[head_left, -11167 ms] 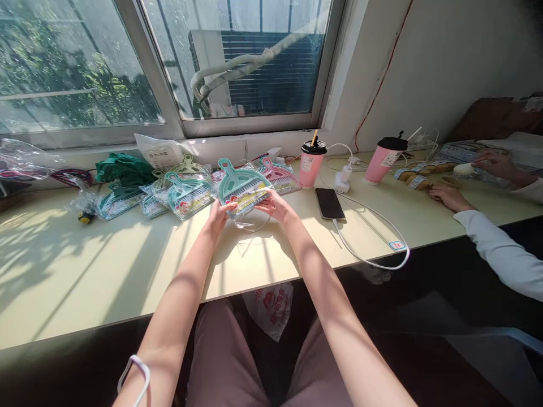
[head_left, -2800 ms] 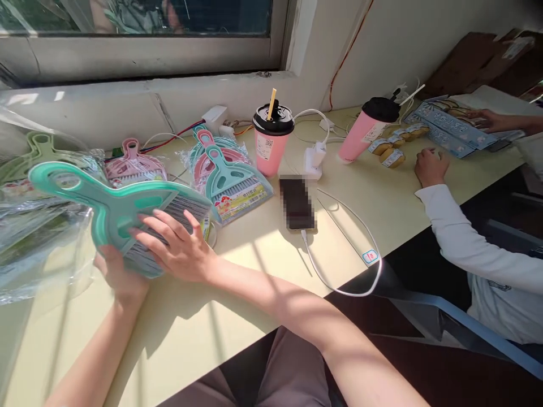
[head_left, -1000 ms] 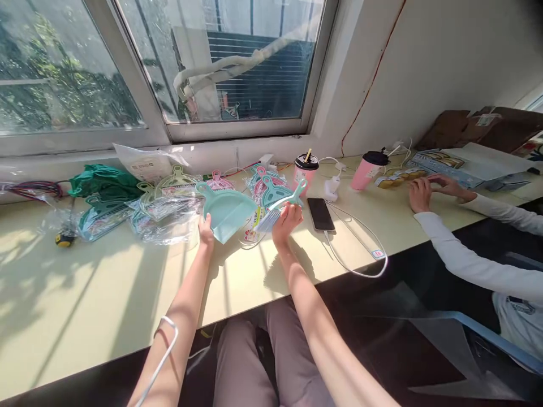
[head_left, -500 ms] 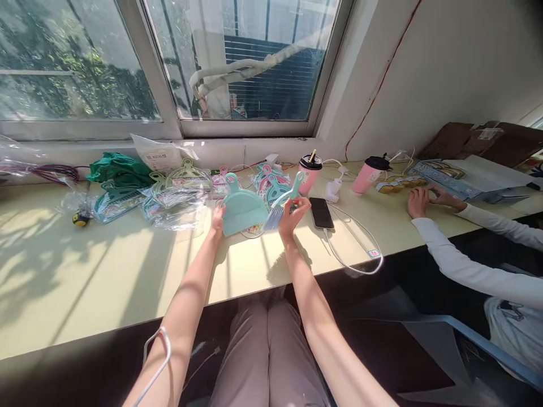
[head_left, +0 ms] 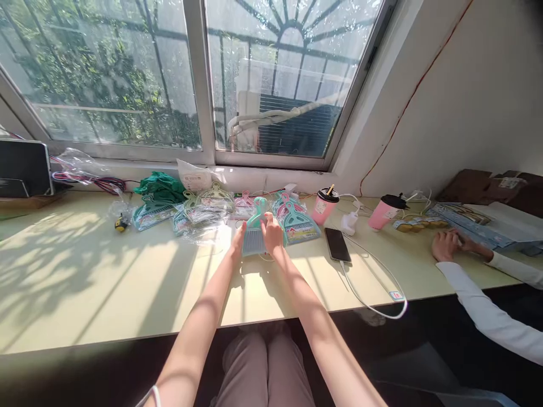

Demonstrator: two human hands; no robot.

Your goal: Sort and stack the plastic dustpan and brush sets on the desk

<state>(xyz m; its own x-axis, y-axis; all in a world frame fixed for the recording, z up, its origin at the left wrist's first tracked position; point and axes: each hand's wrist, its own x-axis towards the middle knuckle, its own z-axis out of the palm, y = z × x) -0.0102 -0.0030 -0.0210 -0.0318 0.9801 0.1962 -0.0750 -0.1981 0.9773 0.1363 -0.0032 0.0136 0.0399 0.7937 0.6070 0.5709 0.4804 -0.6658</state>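
Note:
A mint-green dustpan [head_left: 284, 239] stands tilted above the table, its left edge gripped by my left hand [head_left: 238, 238]. Laid over its face is a small matching brush [head_left: 253, 242], with grey-blue bristles pointing down and its handle lined up with the dustpan's handle. My right hand [head_left: 274, 234] is closed over the brush, thumb and fingers pressing it against the dustpan, and hides part of it. Just to the right lies another mint dustpan-and-brush set [head_left: 300, 225] with a printed card. Left of my hands, more sets [head_left: 207, 212] lie under clear plastic wrap.
Behind the sets sits a green plastic bag [head_left: 159, 186]. A phone [head_left: 337, 245] with a white cable, a charger [head_left: 349, 223] and two pink cups [head_left: 324, 207] stand right. A yellow-black tape measure [head_left: 121, 224] lies left. Another person's hands [head_left: 446, 245] work at far right.
The brush has moved left from beside the dustpan onto its face, carried by my right hand. My view has shifted left and up. The other person's hands remain at the right.

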